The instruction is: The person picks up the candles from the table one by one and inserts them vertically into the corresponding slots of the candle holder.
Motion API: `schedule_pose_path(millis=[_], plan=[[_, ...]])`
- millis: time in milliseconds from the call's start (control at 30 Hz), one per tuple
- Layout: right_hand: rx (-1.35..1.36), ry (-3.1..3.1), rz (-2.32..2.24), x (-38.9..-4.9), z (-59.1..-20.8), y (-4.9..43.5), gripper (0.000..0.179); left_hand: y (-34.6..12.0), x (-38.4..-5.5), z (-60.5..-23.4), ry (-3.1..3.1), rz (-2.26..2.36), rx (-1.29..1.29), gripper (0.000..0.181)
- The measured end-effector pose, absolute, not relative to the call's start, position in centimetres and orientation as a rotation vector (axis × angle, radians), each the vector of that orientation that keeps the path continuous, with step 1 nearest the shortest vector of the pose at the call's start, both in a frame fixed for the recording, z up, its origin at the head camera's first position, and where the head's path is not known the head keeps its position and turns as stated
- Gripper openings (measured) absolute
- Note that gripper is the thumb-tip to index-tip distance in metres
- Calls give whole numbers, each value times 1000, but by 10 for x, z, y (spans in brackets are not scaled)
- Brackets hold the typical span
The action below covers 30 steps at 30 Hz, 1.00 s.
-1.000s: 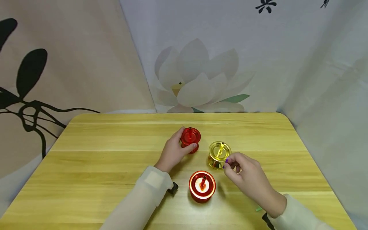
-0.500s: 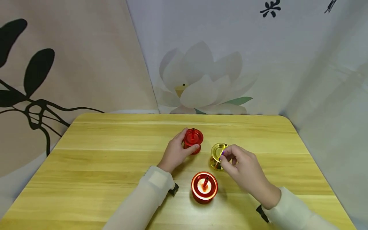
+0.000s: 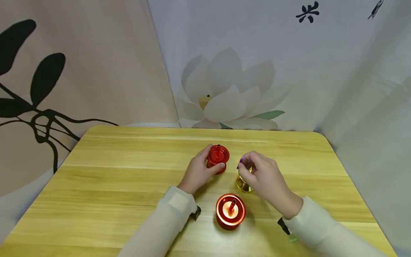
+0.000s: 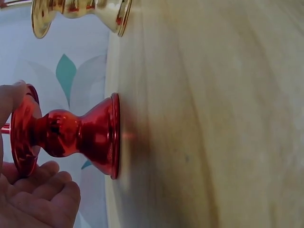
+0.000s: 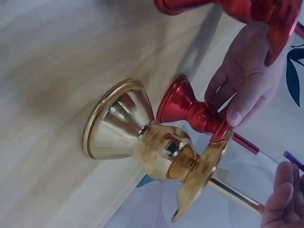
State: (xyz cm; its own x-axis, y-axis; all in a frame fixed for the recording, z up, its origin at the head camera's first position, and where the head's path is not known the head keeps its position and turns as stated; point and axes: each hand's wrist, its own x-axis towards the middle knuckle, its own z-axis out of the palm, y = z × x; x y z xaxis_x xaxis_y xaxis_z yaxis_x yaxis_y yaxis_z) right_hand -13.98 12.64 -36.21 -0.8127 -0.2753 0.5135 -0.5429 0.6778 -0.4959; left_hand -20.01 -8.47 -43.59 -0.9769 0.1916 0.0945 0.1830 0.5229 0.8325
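Note:
A red metal candle holder (image 3: 218, 155) stands upright on the table, its thin tube pointing up. My left hand (image 3: 196, 173) grips it by the upper dish, thumb on the near side; the left wrist view shows the fingers at the dish of this red holder (image 4: 57, 133) and its base on the wood. My right hand (image 3: 266, 176) pinches a small thin purple stick (image 5: 293, 160) between thumb and fingertips, above a gold candle holder (image 3: 245, 186). In the head view the hand hides most of the gold holder's dish. The stick's tip is right of the left-held holder's tube.
A second red candle holder (image 3: 230, 212) stands nearer me, between the forearms. A bit of green (image 3: 293, 240) shows beside the right cuff. The wooden table (image 3: 128, 153) ends at a printed cloth backdrop (image 3: 154, 71) behind.
My right hand has moved left and slightly away from me, carrying the purple stick from beside the gold candle holder across its top. My left hand keeps its grip; the head view has shifted slightly.

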Motion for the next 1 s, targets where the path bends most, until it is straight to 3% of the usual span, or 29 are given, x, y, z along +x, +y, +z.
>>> schedule_pose_path(millis=[600,1000], plan=[[597,-2582,925,-166,-356,110,3,-86,-201,-436,2760,1448,352,83],[549,-2622,1007,-189,-350,96,10,-87,-201,-436,2734,1483,384,80]])
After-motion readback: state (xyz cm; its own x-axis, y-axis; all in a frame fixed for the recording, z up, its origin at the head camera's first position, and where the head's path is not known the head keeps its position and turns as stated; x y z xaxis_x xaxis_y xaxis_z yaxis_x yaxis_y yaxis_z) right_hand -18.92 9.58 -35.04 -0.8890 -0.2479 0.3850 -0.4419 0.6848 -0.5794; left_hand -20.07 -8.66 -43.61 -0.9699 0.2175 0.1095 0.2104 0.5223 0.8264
